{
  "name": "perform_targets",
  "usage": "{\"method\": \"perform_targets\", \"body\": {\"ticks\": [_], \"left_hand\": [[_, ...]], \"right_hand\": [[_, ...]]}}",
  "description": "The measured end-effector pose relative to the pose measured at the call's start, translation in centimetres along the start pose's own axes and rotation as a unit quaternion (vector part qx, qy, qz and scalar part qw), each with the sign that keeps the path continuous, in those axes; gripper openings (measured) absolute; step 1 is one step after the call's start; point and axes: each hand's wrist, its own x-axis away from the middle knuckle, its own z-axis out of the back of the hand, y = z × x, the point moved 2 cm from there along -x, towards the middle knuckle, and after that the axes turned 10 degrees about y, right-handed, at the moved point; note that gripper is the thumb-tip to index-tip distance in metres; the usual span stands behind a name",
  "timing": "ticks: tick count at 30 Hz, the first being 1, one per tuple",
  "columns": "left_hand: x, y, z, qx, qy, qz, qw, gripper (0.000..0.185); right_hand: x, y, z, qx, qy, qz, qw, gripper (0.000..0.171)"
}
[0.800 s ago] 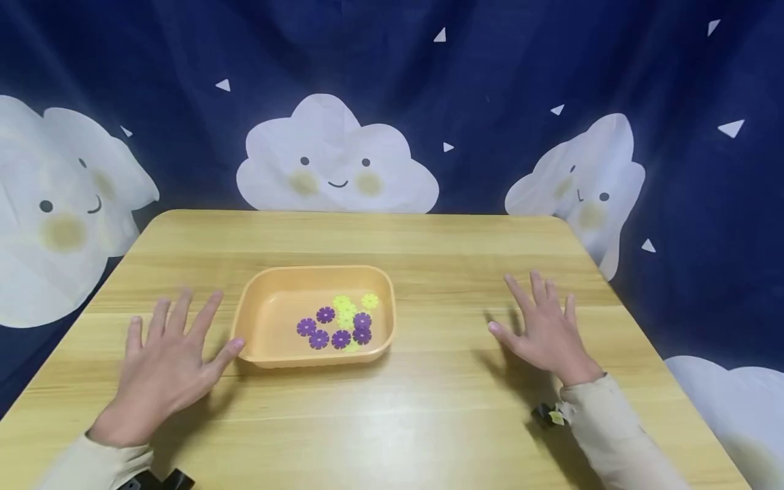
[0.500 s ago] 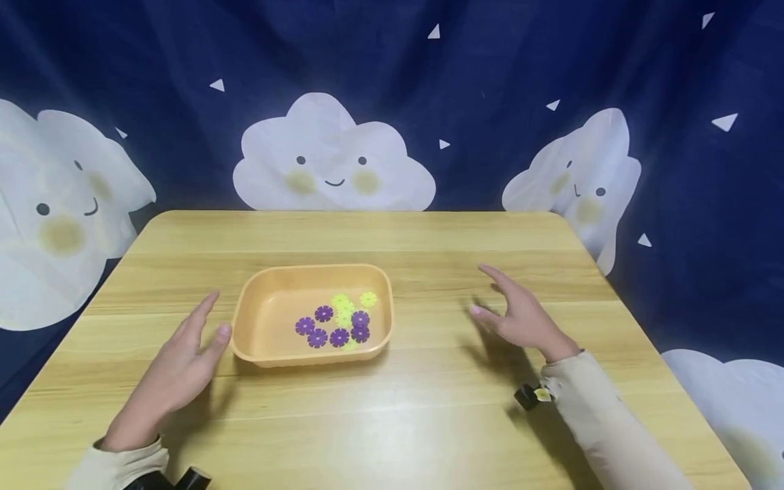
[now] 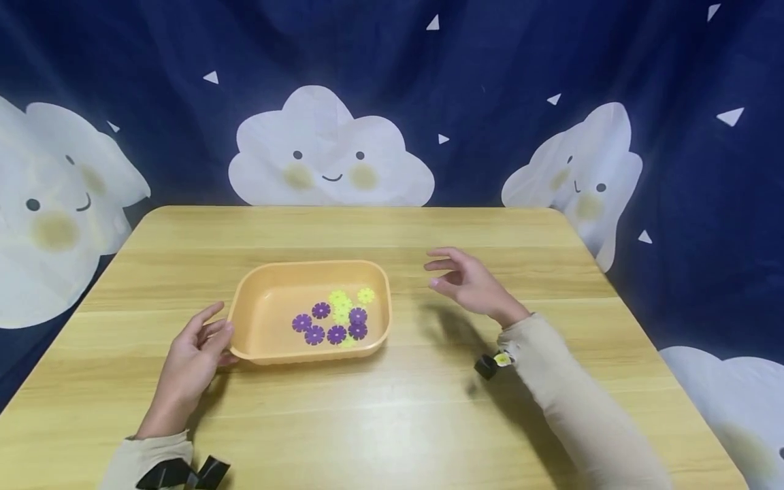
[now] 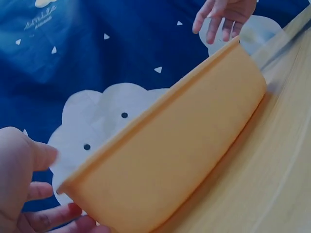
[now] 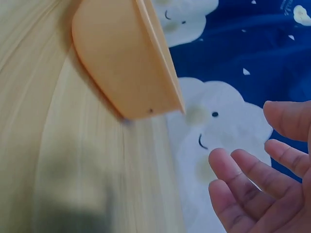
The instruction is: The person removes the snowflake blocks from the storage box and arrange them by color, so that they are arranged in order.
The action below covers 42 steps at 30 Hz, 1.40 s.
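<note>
Tray (image 3: 263, 309) is touched at its left rim by the left hand (image 3: 194, 354); the right hand (image 3: 468, 282), loosely open, should be brought squarely onto the opposite rim.

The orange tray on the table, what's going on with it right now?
A person sits at a wooden table with an orange tray in front of them. Purple flower discs and yellow flower discs lie inside it. The left hand is at the tray's left rim, fingers touching it, though a firm grip is not clear. The right hand hovers open above the table, to the right of the tray and apart from it, holding nothing.
</note>
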Motion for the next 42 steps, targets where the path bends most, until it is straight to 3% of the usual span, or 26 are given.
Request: {"method": "perform_targets", "body": {"ticks": [8, 12, 17, 24, 34, 42], "left_hand": [[0.0, -0.9, 0.3, 0.000, 0.021, -0.011, 0.9997, 0.062], [-0.4, -0.9, 0.4, 0.067, 0.027, 0.004, 0.9974, 0.059], [-0.6, -1.1, 0.6, 0.167, 0.029, 0.027, 0.9851, 0.049], [-0.1, -1.7, 0.8, 0.211, 0.058, 0.050, 0.9746, 0.043], [0.0, -2.2, 1.3, 0.244, 0.086, 0.060, 0.9642, 0.039], [-0.4, -2.0, 0.9, 0.211, 0.070, 0.057, 0.9734, 0.038]], "right_hand": [[-2.8, -1.5, -3.0, 0.001, -0.063, 0.022, 0.998, 0.049], [-4.0, -2.2, -4.0, -0.014, -0.085, 0.023, 0.996, 0.045], [-5.2, -2.8, -5.1, -0.023, -0.105, 0.011, 0.994, 0.040], [-6.3, -2.9, -7.1, 0.012, -0.139, 0.003, 0.990, 0.039], [-7.8, -3.9, -9.8, 0.020, -0.179, 0.019, 0.984, 0.041], [-8.8, -3.8, -10.9, 0.049, -0.214, 0.027, 0.975, 0.042]]}}
